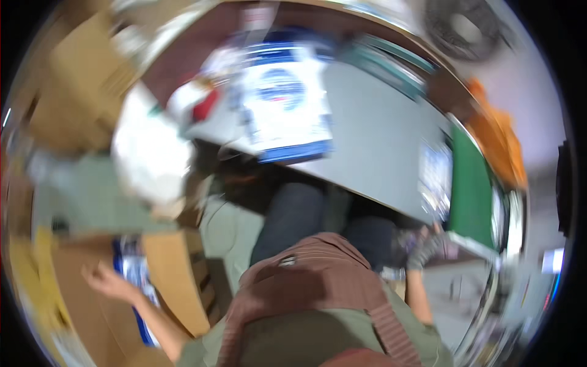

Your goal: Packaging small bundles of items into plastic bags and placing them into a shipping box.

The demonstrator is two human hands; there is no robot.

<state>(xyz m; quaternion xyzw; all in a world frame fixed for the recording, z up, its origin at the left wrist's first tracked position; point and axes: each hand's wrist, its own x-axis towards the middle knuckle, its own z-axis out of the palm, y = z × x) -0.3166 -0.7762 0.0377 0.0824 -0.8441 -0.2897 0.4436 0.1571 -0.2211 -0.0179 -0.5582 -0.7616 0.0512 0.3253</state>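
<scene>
A: What's biggest?
B: The grey-topped table (373,131), well ahead of the left hand (104,281); the right hand (422,249) is by its near right edge.

A: Next?
B: The open cardboard box (174,275), lower left. Inside stands or lies a blue-and-white package (136,269); the left hand is just left of it, and the forearm crosses in front.

A: And on the table?
B: A large blue-and-white pack (284,119), well apart from both hands. Near the right edge is a smaller, shiny packet (435,174), just beyond the right hand.

A: How are the hands?
B: The left is raised over the box, fingers loosely bent, apparently holding nothing. The right reaches forward, fingers toward the table; it's blurred, so I can't tell whether it grips anything.
</scene>
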